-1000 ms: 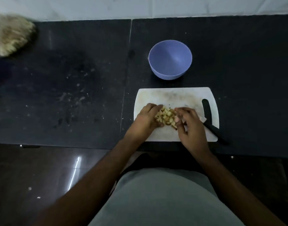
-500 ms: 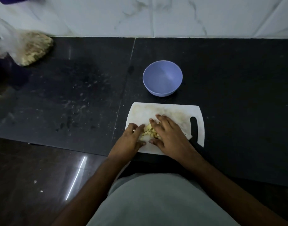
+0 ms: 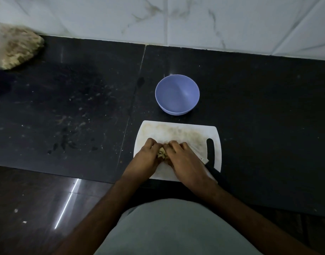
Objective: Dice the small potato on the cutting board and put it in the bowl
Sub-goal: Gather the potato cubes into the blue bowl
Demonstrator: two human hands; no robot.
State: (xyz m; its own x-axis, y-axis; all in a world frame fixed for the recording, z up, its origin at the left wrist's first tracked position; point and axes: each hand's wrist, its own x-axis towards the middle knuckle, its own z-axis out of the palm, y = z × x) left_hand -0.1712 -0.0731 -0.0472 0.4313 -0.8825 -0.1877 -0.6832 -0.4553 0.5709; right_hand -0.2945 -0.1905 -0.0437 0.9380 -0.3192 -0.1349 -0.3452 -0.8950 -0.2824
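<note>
A white cutting board (image 3: 178, 132) lies on the black counter near its front edge. On it my left hand (image 3: 146, 158) and my right hand (image 3: 183, 160) are cupped together, fingers curled round a small heap of pale diced potato (image 3: 162, 154); only a few cubes show between them. Behind the board stands a purple bowl (image 3: 177, 94) with nothing visible inside. A knife (image 3: 202, 158) lies on the board's right side, its blade partly under my right hand and its black handle reaching past the board's near edge.
A plastic bag of beige crumbly stuff (image 3: 15, 47) sits at the far left by the white marble wall. The counter left of the board carries smears and crumbs (image 3: 73, 122). A seam (image 3: 134, 100) runs between the two counter slabs.
My hands have closed in from both sides over the potato cubes, hiding most of the heap. The view has tilted, so the board and bowl sit lower in frame.
</note>
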